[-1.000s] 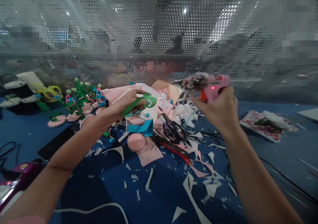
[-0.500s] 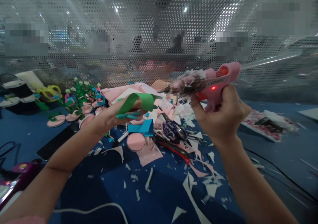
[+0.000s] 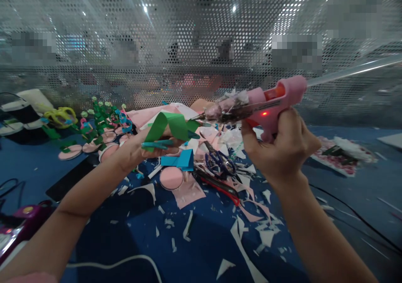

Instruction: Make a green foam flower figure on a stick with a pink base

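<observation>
Green paper strip (image 3: 171, 125) sits folded over the left hand (image 3: 141, 147), fingers curled shut around it plus a thin teal stick (image 3: 157, 145), held above the scrap pile. Vs half a second ago: strip has opened into a flatter tent shape, hand barely moved.

Pink glue gun (image 3: 270, 103) is just right of the strip, nozzle tip almost touching the strip's right end. Right hand (image 3: 281, 149) is wrapped tight on the grip, index finger on the orange trigger; red indicator lit. Barrel is crusted with old glue and paper bits. Clear glue stick (image 3: 351, 71) juts out the back toward upper right. Gun sits slightly higher and more level than before.

Below the strip: blue folded paper (image 3: 180, 159), pink foam disc (image 3: 171, 177), purple-handled scissors (image 3: 220, 163), red-handled cutter (image 3: 220, 186), white and pink offcuts on the blue table (image 3: 204, 249). Left of the strip: a row of pink discs with green stems (image 3: 100, 128). Far left of it, at the frame's lower edge: a purple glue gun (image 3: 21, 222).
</observation>
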{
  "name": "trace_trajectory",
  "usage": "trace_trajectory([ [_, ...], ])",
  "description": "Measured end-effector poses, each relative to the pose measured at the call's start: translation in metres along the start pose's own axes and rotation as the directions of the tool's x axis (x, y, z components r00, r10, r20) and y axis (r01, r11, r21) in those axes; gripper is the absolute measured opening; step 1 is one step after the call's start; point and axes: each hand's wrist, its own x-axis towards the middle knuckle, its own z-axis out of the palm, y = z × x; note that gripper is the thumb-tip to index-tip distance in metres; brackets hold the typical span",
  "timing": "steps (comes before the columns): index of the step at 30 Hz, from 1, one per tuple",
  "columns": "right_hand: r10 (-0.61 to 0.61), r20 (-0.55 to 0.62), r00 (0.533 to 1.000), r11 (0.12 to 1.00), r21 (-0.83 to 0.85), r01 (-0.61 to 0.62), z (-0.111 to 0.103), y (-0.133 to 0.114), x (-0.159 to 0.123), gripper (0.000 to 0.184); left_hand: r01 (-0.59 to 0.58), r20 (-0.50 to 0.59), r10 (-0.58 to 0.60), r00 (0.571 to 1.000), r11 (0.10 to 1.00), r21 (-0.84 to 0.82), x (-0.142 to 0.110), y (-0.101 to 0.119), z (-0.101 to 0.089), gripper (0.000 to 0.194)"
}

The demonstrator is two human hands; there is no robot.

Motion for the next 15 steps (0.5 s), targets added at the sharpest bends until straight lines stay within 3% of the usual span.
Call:
trace_trajectory([
  [5,0.118,0.162,0.980,0.988,0.077,-0.132,-0.0012,-0.0010,-0.0013,0.026,0.012,0.071,-0.014,0.997,1.000,0.022,0.0006,0.0009,0.0013,0.022],
  [13,0.163,0.201,0.966,0.981,0.070,-0.180,0.0004,-0.0007,-0.0027,0.026,0.019,0.017,-0.019,1.000,1.000,0.009,0.0013,0.0007,0.0006,0.022],
  [15,0.164,0.208,0.964,0.981,0.065,-0.181,0.0002,0.0001,-0.0032,0.028,-0.044,0.002,0.044,0.999,0.997,0.056,0.0004,0.0006,0.0000,0.021],
])
